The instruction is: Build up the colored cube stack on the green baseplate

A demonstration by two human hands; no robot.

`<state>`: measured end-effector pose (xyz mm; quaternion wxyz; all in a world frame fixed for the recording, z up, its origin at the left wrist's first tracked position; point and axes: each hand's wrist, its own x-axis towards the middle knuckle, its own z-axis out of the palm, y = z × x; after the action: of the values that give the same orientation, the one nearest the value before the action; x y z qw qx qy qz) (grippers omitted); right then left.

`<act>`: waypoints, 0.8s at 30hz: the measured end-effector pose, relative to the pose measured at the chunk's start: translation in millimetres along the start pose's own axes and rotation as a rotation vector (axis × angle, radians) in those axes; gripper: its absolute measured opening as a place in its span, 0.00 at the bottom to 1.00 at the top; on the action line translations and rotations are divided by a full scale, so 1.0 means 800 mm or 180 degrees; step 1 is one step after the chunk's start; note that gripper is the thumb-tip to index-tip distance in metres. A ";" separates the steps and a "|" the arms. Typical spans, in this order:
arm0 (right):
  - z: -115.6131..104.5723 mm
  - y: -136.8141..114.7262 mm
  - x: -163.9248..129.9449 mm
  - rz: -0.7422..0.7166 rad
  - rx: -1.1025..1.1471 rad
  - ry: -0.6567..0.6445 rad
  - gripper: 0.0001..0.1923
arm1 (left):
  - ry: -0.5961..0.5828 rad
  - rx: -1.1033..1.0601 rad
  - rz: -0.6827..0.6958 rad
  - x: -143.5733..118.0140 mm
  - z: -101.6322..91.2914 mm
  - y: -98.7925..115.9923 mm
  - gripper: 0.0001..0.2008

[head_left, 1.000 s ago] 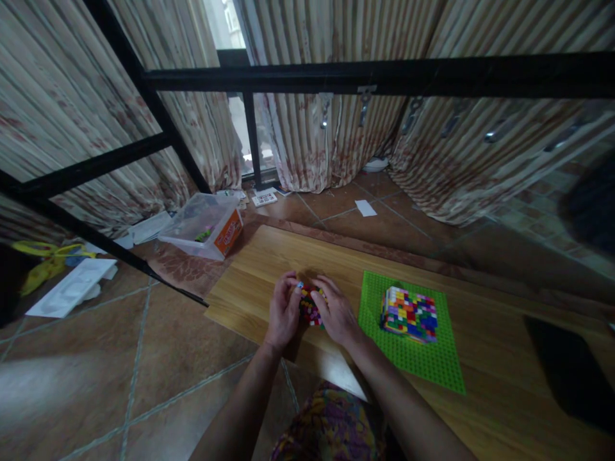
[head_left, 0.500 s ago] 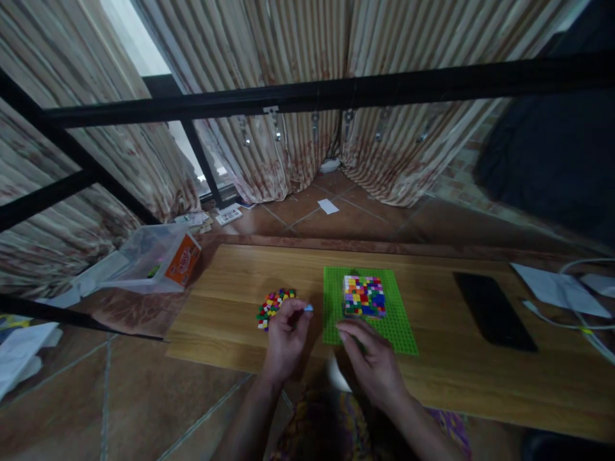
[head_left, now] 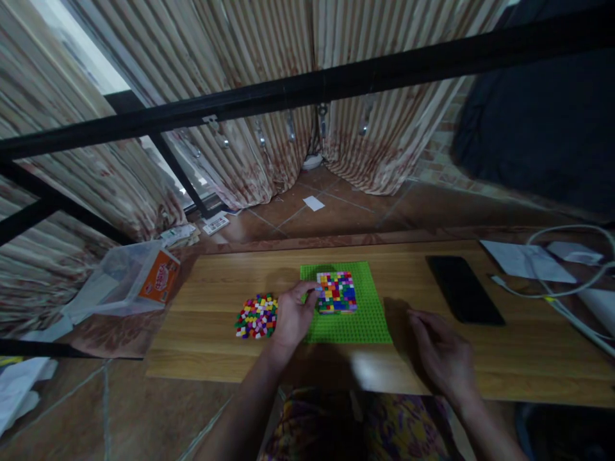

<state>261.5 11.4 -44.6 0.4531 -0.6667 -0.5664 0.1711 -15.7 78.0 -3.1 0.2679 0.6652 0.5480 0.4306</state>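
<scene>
My left hand (head_left: 293, 314) pinches a small light-blue toy brick (head_left: 318, 289) between thumb and fingertips. It hovers at the left edge of a multicoloured brick block (head_left: 336, 292); whether brick and block touch, I cannot tell. The block sits on a green studded baseplate (head_left: 369, 326), in its upper middle. Left of my left hand lies a loose pile of small bricks (head_left: 257, 316) in many colours, partly behind the hand. My right hand (head_left: 442, 352) is over the wooden table, right of the baseplate, fingers curled together; its palm side is hidden.
A black phone-like slab (head_left: 465, 289) lies on the wooden table (head_left: 202, 346), right of the baseplate. Beyond it are white paper (head_left: 526, 261) and a looped white cable (head_left: 538, 296). A clear plastic box (head_left: 120, 282) with an orange label stands at the left.
My left hand has brought the blue brick from beside the pile to the block's left edge. My right hand has moved right, off the baseplate. The view has shifted somewhat.
</scene>
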 end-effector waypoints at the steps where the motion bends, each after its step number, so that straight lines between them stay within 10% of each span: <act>1: 0.000 0.002 0.002 0.0029 0.0003 0.0003 0.13 | 0.0042 -0.0008 0.0053 0.002 0.002 -0.001 0.07; 24: 0.006 0.015 0.004 -0.0205 -0.0254 -0.0247 0.17 | 0.0458 -0.1122 -0.0804 0.005 0.024 -0.010 0.14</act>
<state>266.4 17.1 -55.9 0.4091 -0.6586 -0.6111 0.1594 -3.0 86.4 -17.8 0.3919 0.5018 0.5609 0.5291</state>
